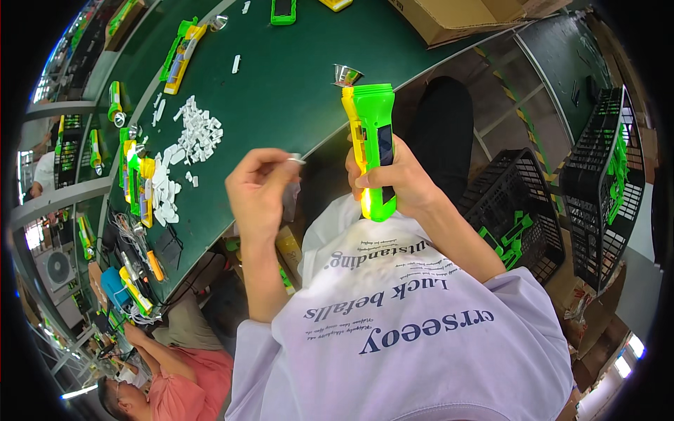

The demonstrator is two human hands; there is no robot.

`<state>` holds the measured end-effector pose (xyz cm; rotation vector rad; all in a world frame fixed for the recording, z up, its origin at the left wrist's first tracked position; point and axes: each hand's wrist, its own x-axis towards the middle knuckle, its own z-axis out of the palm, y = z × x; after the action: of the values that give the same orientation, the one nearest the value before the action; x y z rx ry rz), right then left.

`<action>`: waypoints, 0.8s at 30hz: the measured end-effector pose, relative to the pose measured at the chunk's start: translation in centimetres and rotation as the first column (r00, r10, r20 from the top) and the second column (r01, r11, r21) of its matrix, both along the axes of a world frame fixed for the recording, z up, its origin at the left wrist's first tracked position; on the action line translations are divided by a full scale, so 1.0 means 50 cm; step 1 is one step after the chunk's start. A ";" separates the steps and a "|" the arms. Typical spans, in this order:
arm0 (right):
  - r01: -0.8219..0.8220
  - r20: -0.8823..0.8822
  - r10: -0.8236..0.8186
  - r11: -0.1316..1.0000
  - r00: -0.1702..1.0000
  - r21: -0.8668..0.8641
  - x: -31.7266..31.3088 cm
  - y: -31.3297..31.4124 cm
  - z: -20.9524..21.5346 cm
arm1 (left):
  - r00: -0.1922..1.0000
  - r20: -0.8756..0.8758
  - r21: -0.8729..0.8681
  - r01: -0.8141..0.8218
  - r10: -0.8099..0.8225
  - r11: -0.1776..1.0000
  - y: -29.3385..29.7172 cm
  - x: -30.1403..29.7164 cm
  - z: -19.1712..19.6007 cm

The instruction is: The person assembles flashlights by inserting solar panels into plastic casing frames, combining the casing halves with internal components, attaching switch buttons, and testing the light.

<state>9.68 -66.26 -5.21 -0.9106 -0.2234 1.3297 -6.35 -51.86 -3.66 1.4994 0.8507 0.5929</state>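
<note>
My right hand [404, 175] grips a green and yellow flashlight housing [374, 116], held upright over my lap with its wider end away from me. A dark panel shows on its green side, and a bright glow sits near its lower end. To the left, my left hand [260, 186] pinches a small white plastic piece [296, 158] between thumb and fingertips, apart from the housing. A shiny reflector cup [346, 75] stands on the table just beyond the housing. Left of my left hand lies a pile of small white pieces [200, 132].
More flashlight housings [184, 56] lie along the green table [295, 91]. A cardboard box [456, 21] sits at the far edge. Black crates [516, 203] with green parts stand at the right. A co-worker in a pink shirt [193, 382] sits at lower left, near tools and wires.
</note>
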 end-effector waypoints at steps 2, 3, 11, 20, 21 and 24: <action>-0.011 0.020 0.010 0.999 1.000 0.037 -0.003 0.000 0.006 | 0.981 0.120 -0.086 0.161 -0.150 0.983 -0.031 0.024 0.023; -0.018 0.017 0.018 0.999 1.000 0.037 -0.005 0.000 0.010 | 0.968 0.161 -0.105 0.210 -0.192 0.972 -0.045 0.034 0.032; -0.091 0.014 0.090 0.994 0.996 0.058 0.002 -0.010 0.010 | 0.939 0.237 -0.056 0.268 -0.247 0.962 -0.064 0.075 0.026; -0.110 0.001 0.110 0.991 0.994 0.079 0.000 -0.007 0.006 | 0.946 0.226 -0.043 0.249 -0.233 0.968 -0.053 0.098 0.039; -0.114 -0.002 0.114 0.990 0.993 0.082 0.000 -0.008 0.007 | 0.948 0.222 -0.041 0.244 -0.229 0.969 -0.052 0.096 0.037; -0.073 0.004 0.073 0.996 0.997 0.050 -0.001 -0.012 0.012 | 0.951 0.246 -0.068 0.210 -0.187 0.975 -0.031 0.073 0.040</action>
<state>9.63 -66.87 -4.63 -0.8691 -0.2927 1.3848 -2.70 -53.42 -1.66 1.3762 0.5271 0.5618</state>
